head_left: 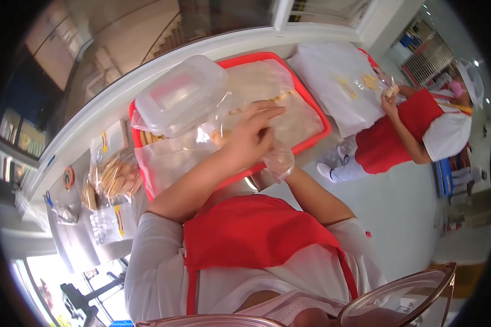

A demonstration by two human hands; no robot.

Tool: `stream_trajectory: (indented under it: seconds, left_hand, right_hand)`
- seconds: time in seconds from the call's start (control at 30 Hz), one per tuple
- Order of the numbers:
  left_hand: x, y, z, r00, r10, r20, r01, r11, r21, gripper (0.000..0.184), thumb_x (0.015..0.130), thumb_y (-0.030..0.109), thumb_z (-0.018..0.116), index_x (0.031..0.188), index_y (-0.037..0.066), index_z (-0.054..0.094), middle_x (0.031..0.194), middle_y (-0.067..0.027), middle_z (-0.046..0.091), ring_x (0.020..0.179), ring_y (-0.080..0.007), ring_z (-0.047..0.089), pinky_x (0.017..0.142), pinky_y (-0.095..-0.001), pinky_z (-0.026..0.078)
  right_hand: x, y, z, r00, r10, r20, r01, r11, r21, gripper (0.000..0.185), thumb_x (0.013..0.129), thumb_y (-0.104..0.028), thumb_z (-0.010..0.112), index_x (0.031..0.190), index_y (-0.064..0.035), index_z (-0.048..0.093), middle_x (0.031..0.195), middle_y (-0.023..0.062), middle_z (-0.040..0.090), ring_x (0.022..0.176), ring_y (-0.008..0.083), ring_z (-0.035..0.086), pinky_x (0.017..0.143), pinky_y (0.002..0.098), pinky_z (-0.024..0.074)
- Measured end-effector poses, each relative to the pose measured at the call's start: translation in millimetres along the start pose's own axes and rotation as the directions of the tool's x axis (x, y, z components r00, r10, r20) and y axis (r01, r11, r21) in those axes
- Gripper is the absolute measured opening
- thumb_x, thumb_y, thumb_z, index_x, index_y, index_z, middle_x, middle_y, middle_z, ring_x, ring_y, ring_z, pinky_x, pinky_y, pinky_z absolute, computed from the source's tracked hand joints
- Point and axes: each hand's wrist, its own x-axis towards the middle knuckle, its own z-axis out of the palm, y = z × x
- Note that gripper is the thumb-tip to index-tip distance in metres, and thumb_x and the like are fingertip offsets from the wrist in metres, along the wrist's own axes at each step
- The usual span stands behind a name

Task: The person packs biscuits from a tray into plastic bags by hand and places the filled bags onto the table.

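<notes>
My left hand (251, 133) is bare and reaches across the front of a red tray (323, 128). Its fingers stretch out to the right, and I see nothing held in them. Just below it is my right hand (279, 161), in a loose clear plastic glove and mostly hidden behind the left, so its fingers cannot be made out. Pale paper sheets (305, 117) cover much of the tray, with rows of light-brown sticks (147, 137) showing at their edges. Clear shiny plastic (204, 132) lies left of my hands. A translucent plastic container (183, 95) rests on the tray's far left part.
To the left are clear bags of brown sticks (117, 177), an orange tape roll (69, 177) and blue-handled scissors (48, 198). At right, a co-worker in a red apron (401, 136) handles small pieces over a tray covered with white plastic (333, 82). A window frame borders the far side.
</notes>
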Motion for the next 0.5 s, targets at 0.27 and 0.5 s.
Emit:
stream_trajectory:
  seconds: [0.27, 0.5]
  left_hand:
    - [-90.4, -51.3, -52.5, 0.677, -0.642, -0.359, 0.038, 0.518, -0.855, 0.046, 0.081, 0.025, 0.055, 0.119, 0.011, 0.032, 0.108, -0.0083, 0.044, 0.105, -0.0216, 0.040, 0.086, -0.0367, 0.034]
    - [-94.5, -79.7, -66.9, 0.590, -0.754, -0.287, -0.051, 0.320, -0.946, 0.040, 0.081, 0.022, 0.056, 0.114, 0.010, 0.038, 0.107, -0.0081, 0.048, 0.103, -0.0244, 0.046, 0.085, -0.0406, 0.039]
  right_hand:
    - [19.7, -11.2, 42.5, 0.909, 0.382, 0.170, -0.410, 0.738, 0.537, 0.035, 0.080, 0.000, 0.051, 0.114, -0.0038, 0.047, 0.109, 0.0060, 0.051, 0.094, 0.0114, 0.051, 0.070, 0.0244, 0.0449]
    - [39.0, 3.6, 71.6, 0.721, -0.580, 0.378, 0.688, 0.663, -0.294, 0.039, 0.076, -0.007, 0.057, 0.113, -0.0086, 0.048, 0.107, 0.0118, 0.050, 0.095, 0.0303, 0.051, 0.081, 0.0368, 0.0424]
